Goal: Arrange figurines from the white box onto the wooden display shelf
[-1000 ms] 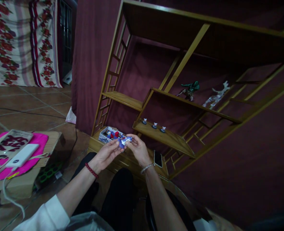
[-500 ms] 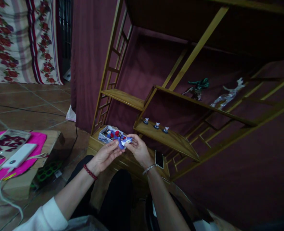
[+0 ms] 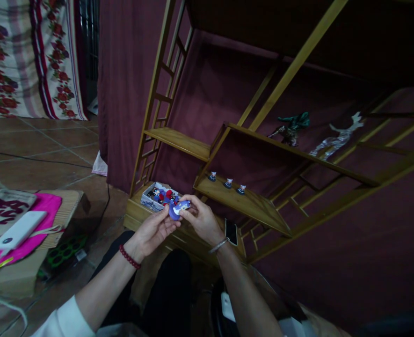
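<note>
A small purple and white figurine is held between both hands in front of the shelf unit. The fingers of my left hand pinch its rounded purple end from the left. From the right, my right hand grips its other end between thumb and fingers. Just behind my hands stands an open box with several red, blue and black figurines in it. Three small figurines stand in a row on the low wooden shelf to the right.
A phone lies on the base of the shelf unit. Higher up are a green and brown figure and a clear statuette. At left, a cardboard-topped stand bears a white power bank with a cable.
The figurine has been turned slightly between my fingers, showing more of its white part. Both hands stay on it. The whole view has shifted a little.
</note>
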Action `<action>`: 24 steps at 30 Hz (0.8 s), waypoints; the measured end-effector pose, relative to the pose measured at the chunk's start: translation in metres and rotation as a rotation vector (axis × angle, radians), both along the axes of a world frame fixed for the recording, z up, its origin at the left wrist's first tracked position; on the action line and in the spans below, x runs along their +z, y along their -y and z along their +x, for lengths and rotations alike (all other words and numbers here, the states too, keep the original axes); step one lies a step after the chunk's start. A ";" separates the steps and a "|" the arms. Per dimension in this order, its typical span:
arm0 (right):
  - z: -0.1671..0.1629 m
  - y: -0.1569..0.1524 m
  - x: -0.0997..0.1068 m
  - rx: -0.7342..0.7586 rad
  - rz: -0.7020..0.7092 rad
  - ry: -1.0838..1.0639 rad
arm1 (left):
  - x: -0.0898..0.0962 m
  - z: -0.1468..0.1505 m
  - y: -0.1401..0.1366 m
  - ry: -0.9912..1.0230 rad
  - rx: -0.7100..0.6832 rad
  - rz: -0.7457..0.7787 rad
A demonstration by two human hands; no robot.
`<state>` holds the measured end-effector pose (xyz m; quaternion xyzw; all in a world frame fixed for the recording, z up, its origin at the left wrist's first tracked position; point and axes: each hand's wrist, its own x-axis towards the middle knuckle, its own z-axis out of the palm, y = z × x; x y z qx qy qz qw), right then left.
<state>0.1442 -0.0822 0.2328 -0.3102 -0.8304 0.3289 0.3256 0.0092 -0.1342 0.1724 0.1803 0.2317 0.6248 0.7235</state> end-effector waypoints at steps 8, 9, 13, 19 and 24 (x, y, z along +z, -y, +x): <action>-0.003 0.000 0.002 0.019 -0.085 0.021 | 0.002 -0.004 0.001 -0.018 -0.032 -0.041; -0.004 0.000 0.002 0.016 -0.088 0.023 | 0.003 -0.004 0.002 -0.017 -0.027 -0.043; -0.006 -0.001 0.007 0.022 -0.076 0.068 | 0.006 -0.004 0.002 -0.020 -0.020 -0.048; -0.006 -0.003 0.013 0.072 -0.065 0.062 | 0.010 -0.004 0.004 0.022 0.025 -0.040; -0.002 -0.006 0.009 0.050 -0.065 0.062 | 0.006 -0.005 0.006 0.020 0.017 0.034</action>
